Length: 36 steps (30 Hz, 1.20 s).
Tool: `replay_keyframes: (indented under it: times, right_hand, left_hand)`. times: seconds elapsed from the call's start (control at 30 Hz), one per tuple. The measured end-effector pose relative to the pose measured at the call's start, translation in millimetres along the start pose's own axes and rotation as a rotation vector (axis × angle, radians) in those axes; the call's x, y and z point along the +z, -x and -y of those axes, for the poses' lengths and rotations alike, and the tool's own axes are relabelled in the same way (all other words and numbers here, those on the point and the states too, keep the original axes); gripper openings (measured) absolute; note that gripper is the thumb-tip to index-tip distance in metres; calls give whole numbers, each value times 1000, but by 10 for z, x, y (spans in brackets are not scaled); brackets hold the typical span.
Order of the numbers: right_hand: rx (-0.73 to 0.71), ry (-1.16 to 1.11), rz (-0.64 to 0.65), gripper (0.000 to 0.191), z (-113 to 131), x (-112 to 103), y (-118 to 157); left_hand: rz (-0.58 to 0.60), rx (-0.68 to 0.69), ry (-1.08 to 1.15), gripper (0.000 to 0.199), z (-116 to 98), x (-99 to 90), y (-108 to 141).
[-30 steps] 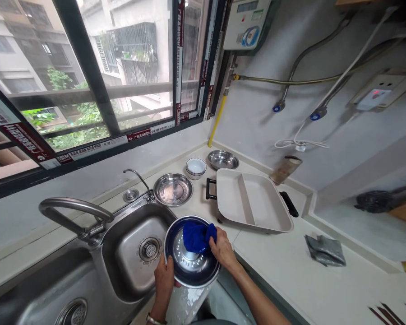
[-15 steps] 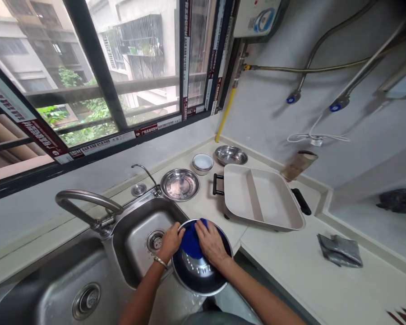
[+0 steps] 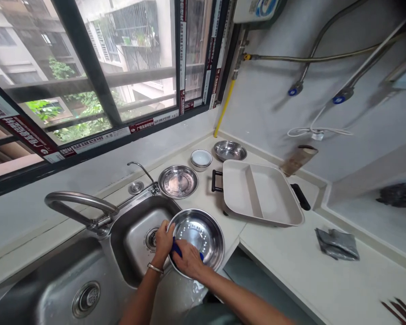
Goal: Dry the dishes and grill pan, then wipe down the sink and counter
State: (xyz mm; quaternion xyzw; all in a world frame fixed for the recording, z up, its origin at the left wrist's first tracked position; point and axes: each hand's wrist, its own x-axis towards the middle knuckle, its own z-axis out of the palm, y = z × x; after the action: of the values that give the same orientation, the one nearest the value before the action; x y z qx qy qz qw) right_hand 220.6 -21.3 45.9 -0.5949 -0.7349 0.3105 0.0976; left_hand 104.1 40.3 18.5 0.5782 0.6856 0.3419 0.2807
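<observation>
A round stainless steel basin (image 3: 209, 230) is held tilted over the right edge of the small sink bowl, its shiny inside facing me. My left hand (image 3: 164, 241) grips the basin's left rim, with a bracelet on that wrist. Inside the basin, at its lower left, my right hand (image 3: 188, 258) presses a blue cloth (image 3: 177, 247) against the metal. Most of the cloth is hidden under the fingers. Below the basin, the counter's front edge looks wet.
A double sink (image 3: 128, 271) with a curved faucet (image 3: 84, 203) lies left. Behind the basin stand a shallow steel plate (image 3: 178, 181), stacked white bowls (image 3: 201, 158), another steel basin (image 3: 230, 150) and a divided electric pan (image 3: 270, 194). A folded grey bag (image 3: 337, 244) lies right.
My right hand with the blue cloth has moved from the basin's upper part to its lower left. The basin has shifted slightly left and up in view.
</observation>
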Motion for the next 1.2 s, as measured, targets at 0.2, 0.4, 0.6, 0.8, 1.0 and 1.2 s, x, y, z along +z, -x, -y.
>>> replay_keyframes:
  times: [0.2,0.4,0.6,0.8,1.0,1.2]
  right_hand:
    - [-245,220,200,32,-463,-443,351]
    - [-401,586,114,27,-969,-808,247]
    - [-850,774,-114,26,-829,-885,-267]
    - [-1152,874,-196,24,-812,-896,-622]
    - [-612,812,-205,29,-1066,-701,-390]
    - [-184,645,-4,44,-748,-492,135]
  left_hand:
    - [51,65,-30,28,-83,-86,-32]
    - [131,181,-65,15,-258,-149,-73]
    - [160,258,-68,9,-306,-121,-82]
    - [161,308,-58,9,-283,-194,-95]
    - [-1,191,-57,23,-274,-220,20]
    - [-115,77,-65,31,-253,-145,138]
